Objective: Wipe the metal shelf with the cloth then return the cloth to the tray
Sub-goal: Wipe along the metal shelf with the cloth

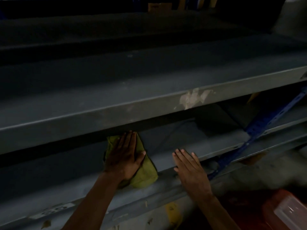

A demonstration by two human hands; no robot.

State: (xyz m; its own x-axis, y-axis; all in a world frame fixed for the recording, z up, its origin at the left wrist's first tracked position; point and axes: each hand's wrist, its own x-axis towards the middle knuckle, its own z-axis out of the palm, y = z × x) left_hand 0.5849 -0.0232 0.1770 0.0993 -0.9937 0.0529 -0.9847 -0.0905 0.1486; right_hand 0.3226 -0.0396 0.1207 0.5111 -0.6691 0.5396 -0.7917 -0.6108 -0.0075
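The left hand (123, 156) is laid flat, fingers straight and close together, on a yellow-green cloth (144, 175), which is pressed onto the grey metal shelf (166, 143). The fingertips are partly hidden under the front lip of the upper shelf (116, 112), directly above the hand. The cloth is bunched beneath the palm: one edge shows past the fingers on the hand's outer side, and a larger fold spills out on the thumb side and down toward the wrist, reaching the shelf's front edge.

Just beside the cloth, on its thumb side, the right hand (191, 170) is rested palm-down on the front of the same shelf, fingers straight and slightly spread, nothing held in it. The two hands are near each other but apart (a strip of bare shelf is seen between them).

Above and beyond the right hand, a patch of worn paint (194, 97) is seen on the upper shelf's lip. Further out past that hand, a blue perforated upright (259, 128) is seen slanting. Below and outward of its wrist, a red tray (285, 211) is seen at the corner (its contents cannot be made out in the dim light).
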